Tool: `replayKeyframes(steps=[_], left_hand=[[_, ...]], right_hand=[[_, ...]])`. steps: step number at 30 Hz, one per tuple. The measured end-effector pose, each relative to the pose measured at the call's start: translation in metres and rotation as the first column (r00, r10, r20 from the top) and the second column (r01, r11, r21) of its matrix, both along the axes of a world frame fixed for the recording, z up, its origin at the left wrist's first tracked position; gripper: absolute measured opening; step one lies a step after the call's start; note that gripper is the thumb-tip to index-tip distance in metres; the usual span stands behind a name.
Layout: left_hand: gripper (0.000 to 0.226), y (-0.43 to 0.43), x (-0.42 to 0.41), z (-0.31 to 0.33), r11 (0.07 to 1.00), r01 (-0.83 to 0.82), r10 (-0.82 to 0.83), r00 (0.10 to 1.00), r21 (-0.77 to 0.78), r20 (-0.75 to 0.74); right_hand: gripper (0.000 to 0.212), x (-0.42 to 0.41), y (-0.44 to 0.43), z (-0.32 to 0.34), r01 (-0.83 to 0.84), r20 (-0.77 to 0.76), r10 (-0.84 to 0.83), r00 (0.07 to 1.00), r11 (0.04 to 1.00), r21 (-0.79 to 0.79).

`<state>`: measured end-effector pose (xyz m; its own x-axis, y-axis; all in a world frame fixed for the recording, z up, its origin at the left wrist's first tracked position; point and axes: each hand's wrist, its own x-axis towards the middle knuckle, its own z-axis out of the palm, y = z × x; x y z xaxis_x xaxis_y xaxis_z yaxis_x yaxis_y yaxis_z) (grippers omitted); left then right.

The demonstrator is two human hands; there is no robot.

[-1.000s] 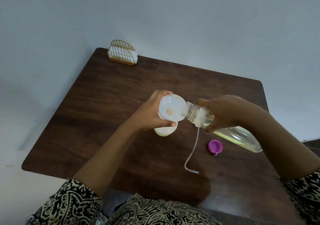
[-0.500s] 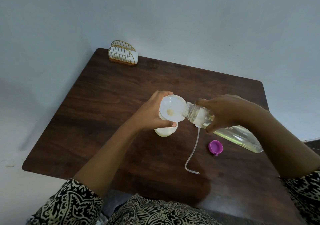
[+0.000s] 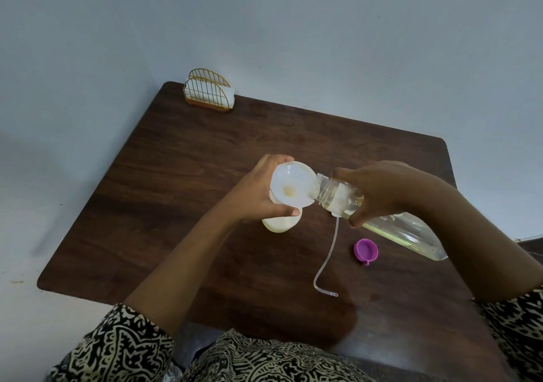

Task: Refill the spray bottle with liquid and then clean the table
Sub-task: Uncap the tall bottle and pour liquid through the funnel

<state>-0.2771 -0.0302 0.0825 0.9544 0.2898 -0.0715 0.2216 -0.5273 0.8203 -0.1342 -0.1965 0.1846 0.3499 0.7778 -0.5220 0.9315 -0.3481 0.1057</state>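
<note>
Napkin holder (image 3: 209,96) at 11 o'clock on the bench (image 3: 147,205). My left hand (image 3: 258,193) is closed around the white spray bottle (image 3: 281,223), standing at centre with a funnel (image 3: 292,184) in its neck. At 3 o'clock of it, my right hand (image 3: 379,193) grips a tilted refill bottle (image 3: 405,229), mouth touching the funnel rim. A dip tube (image 3: 329,261) hangs beneath; purple cap (image 3: 365,249) lies at 5 o'clock.

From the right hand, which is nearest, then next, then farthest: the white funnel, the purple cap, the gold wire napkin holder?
From the right hand:
1. White plastic funnel, just left.
2. Purple round cap, below on the table.
3. Gold wire napkin holder, far corner.
</note>
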Motion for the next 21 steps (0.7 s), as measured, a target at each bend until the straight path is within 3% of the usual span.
replayKeyframes(steps=[21], left_hand=[[0.091,-0.0007,-0.0002,0.0015,1.0,-0.002,0.002,1.0,-0.006,-0.009]], right_hand=[[0.076,-0.0019,0.0005,0.0028,-0.009,0.012,0.009,1.0,1.0,0.007]])
